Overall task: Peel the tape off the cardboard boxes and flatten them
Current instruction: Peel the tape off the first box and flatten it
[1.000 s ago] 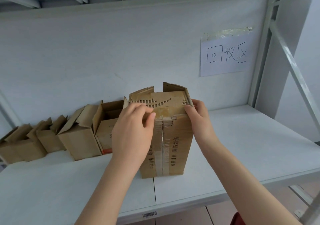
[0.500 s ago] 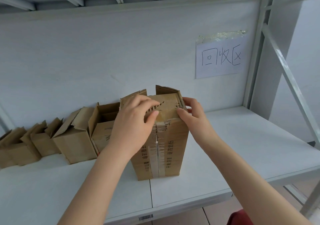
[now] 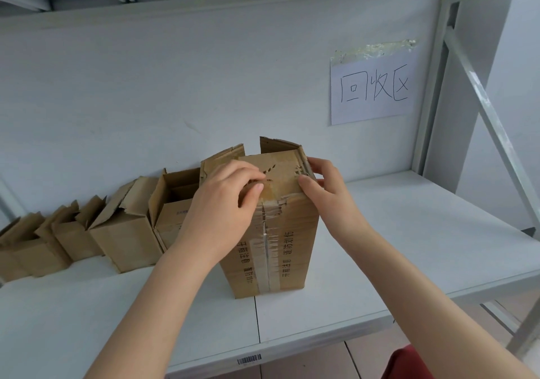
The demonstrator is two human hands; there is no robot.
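White shelf (image 3: 423,232) (paper sign (image 3: 374,86) behind); left hand (image 3: 222,203) and right hand (image 3: 330,191) fingers (image 3: 318,164) clutch the box (image 3: 292,247) top.

The white shelf board (image 3: 409,232) spans the lower half of the frame as two panels meeting at a seam (image 3: 257,320) that runs to the front edge, where a barcode sticker (image 3: 249,359) sits at bottom centre. A tall cardboard box (image 3: 287,250) stands upright at centre, its base straddling the seam. Just beside it on the left stands an open box (image 3: 172,203), then a torn-flapped box (image 3: 128,238), then smaller open boxes (image 3: 73,241) in a row reaching the left edge of the frame.
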